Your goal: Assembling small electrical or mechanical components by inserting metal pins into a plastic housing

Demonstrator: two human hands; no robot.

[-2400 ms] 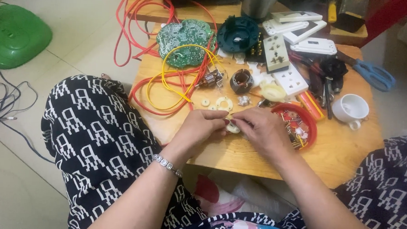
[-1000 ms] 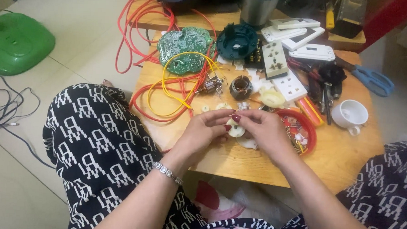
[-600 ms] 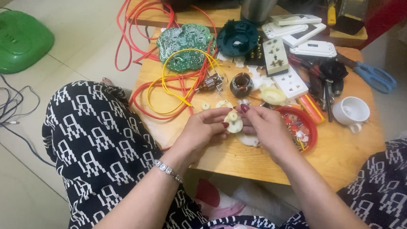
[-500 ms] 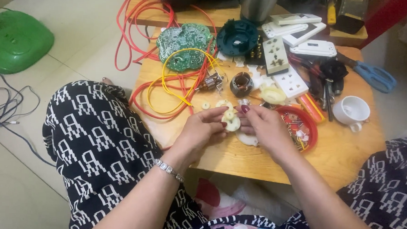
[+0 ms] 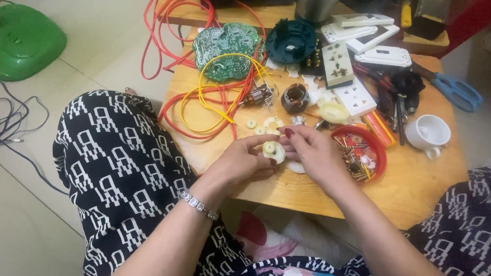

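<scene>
Both hands meet over the near edge of the wooden bench [image 5: 309, 196], sharing one small cream plastic disc [image 5: 273, 150] with a raised hub. The left hand [image 5: 237, 164] pinches it from the left, its fingers [image 5: 256, 145] closed on the rim, and the right hand [image 5: 314, 152] grips it from the other side, its fingers [image 5: 290, 135] folded onto the part. So the disc sits held just above the bench, slightly in from the near edge. Another pale round piece [image 5: 295, 167] lies on the wood beneath the right hand, and a few small white washers [image 5: 264, 124] lie just beyond the hands. To the right, touching distance from the right hand, stands a red dish [image 5: 380, 157] full of screws and small metal bits; further toward the right edge is a white cup [image 5: 429, 131]. Red and yellow wires [image 5: 214, 106] loop across the left half, leading to a green circuit board [image 5: 223, 45] at the far left corner. The main risk, as I judge it, is the disc slipping from so light a pinch and rolling off the near edge onto the lap or floor. A careless sweep of the right wrist could also tip the red dish and scatter its screws among the loose washers.
</scene>
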